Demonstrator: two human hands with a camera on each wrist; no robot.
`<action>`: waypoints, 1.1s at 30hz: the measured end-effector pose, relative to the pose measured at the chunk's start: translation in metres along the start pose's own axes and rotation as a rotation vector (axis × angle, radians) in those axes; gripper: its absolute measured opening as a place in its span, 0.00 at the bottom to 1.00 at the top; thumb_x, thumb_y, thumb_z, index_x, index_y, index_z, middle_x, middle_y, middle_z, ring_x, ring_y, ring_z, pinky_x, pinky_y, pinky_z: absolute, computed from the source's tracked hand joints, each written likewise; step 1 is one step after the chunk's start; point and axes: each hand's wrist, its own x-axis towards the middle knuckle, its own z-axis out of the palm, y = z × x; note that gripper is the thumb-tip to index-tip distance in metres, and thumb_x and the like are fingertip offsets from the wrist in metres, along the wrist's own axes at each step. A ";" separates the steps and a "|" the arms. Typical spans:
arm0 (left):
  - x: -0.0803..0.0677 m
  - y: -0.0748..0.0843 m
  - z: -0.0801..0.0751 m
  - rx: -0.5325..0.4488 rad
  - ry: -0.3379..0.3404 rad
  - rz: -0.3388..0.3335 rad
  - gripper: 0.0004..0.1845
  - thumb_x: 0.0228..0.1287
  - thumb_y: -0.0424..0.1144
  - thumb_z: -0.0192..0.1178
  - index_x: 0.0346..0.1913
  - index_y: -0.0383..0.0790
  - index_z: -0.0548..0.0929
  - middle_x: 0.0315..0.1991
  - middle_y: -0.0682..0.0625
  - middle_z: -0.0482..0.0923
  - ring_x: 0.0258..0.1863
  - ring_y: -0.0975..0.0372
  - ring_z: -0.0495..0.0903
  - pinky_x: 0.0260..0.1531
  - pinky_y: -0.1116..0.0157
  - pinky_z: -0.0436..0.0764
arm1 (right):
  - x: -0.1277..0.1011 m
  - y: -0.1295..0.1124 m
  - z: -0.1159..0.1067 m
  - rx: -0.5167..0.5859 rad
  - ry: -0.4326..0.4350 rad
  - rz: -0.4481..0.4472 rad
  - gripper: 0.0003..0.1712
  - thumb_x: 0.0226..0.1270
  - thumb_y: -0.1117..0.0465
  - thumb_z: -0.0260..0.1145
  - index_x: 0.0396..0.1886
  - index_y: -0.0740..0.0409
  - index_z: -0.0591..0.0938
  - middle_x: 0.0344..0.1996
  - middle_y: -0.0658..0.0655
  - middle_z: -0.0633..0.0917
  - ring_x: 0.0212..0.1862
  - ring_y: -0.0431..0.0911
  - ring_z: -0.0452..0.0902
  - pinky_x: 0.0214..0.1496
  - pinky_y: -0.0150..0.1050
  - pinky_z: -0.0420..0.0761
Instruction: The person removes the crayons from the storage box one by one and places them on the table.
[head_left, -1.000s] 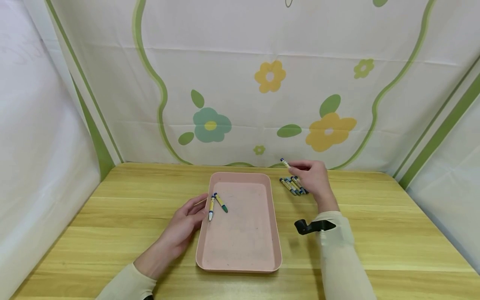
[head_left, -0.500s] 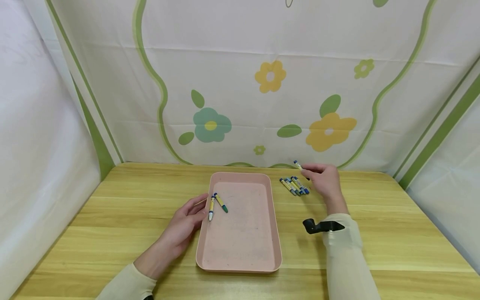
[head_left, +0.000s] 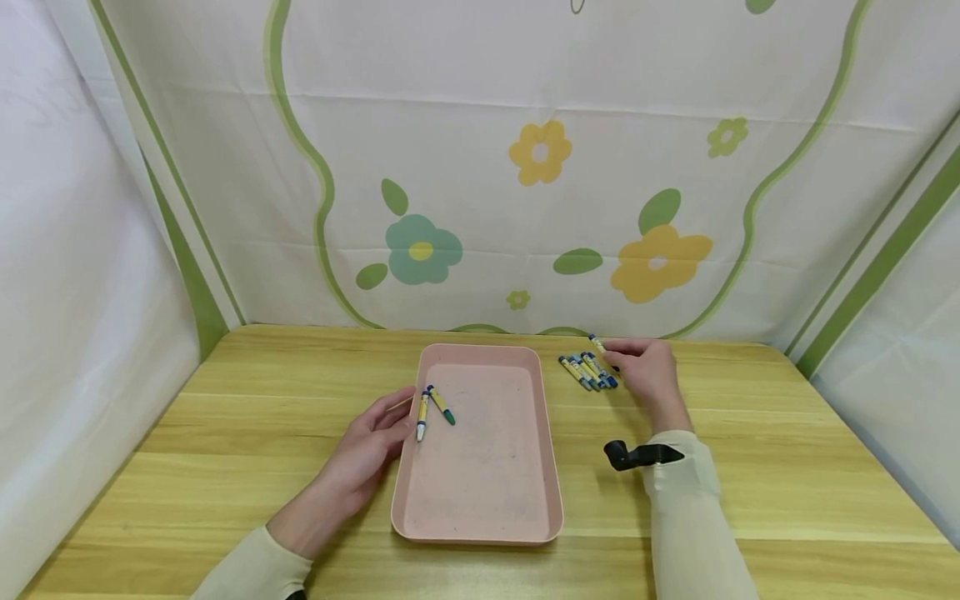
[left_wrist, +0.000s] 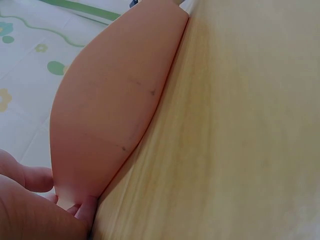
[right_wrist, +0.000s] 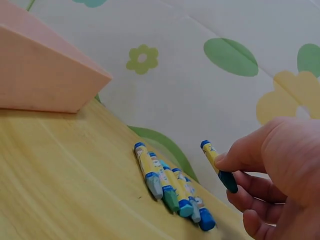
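My right hand (head_left: 651,372) pinches a crayon (right_wrist: 210,154) between thumb and fingers. It has a yellow wrapper, a blue end and a dark teal-green tip. The crayon is tilted above the table, just right of a row of several crayons (head_left: 587,372) lying side by side. Their tips look grey, green and blue in the right wrist view. My left hand (head_left: 367,454) rests against the left outer wall of a pink tray (head_left: 487,475), its fingers loosely extended. Inside the tray, by that wall, lie a white-tipped crayon (head_left: 422,415) and a green-tipped crayon (head_left: 442,405).
All of this stands on a wooden table (head_left: 247,408). Behind it hangs a white curtain (head_left: 480,192) printed with flowers, close to the table's back edge. More white fabric (head_left: 90,275) closes off the sides.
Holding the crayon, my right hand has shifted right, then lowered slightly beside the crayon row. The left hand, the tray and the crayons in it have stayed put.
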 end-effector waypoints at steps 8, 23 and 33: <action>-0.001 -0.001 -0.002 0.001 -0.003 -0.007 0.29 0.82 0.36 0.54 0.82 0.47 0.65 0.83 0.43 0.62 0.83 0.50 0.62 0.78 0.51 0.68 | 0.002 0.010 0.004 -0.035 -0.017 0.019 0.19 0.74 0.58 0.70 0.60 0.60 0.89 0.65 0.67 0.85 0.71 0.59 0.76 0.70 0.50 0.77; 0.000 0.000 0.001 -0.011 0.003 -0.002 0.29 0.81 0.35 0.54 0.81 0.46 0.66 0.83 0.43 0.63 0.82 0.49 0.62 0.79 0.49 0.67 | -0.001 0.013 -0.001 -0.100 -0.033 0.057 0.20 0.76 0.57 0.68 0.60 0.62 0.88 0.67 0.69 0.83 0.72 0.62 0.74 0.74 0.57 0.73; 0.001 -0.001 0.000 -0.009 0.016 -0.006 0.29 0.81 0.34 0.55 0.81 0.46 0.67 0.82 0.43 0.64 0.82 0.50 0.63 0.77 0.52 0.69 | 0.001 0.014 0.000 -0.121 -0.028 0.051 0.20 0.75 0.56 0.68 0.59 0.62 0.89 0.66 0.69 0.83 0.72 0.64 0.73 0.76 0.58 0.72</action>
